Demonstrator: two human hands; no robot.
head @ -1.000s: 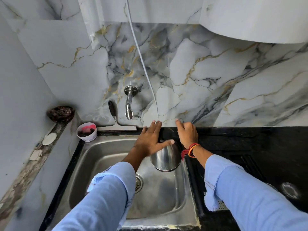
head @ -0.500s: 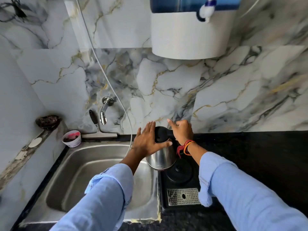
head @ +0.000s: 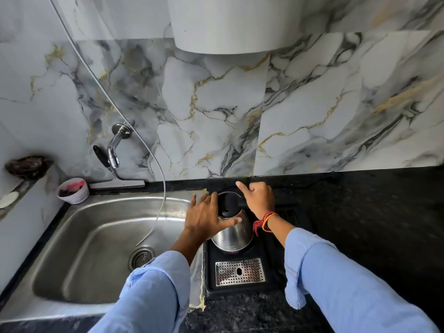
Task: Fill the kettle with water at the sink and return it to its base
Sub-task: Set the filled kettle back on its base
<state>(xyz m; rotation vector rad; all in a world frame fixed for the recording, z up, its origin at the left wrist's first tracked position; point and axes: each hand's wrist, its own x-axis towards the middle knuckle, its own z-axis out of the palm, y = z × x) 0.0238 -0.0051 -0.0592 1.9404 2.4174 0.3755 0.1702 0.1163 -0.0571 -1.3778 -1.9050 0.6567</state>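
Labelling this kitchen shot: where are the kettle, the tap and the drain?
kettle (head: 231, 236): head view, steel body.
tap (head: 113, 153): head view, spout.
drain (head: 141, 257): head view, strainer centre.

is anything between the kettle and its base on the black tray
Nothing visible. The kettle sits low over the black tray, right hand on its handle, left hand flat against its side. The base itself is hidden under the kettle, and the drip grate in front is bare.

Polished steel kettle (head: 231, 236); brushed steel sink (head: 79, 248); glossy marble wall (head: 312, 104).
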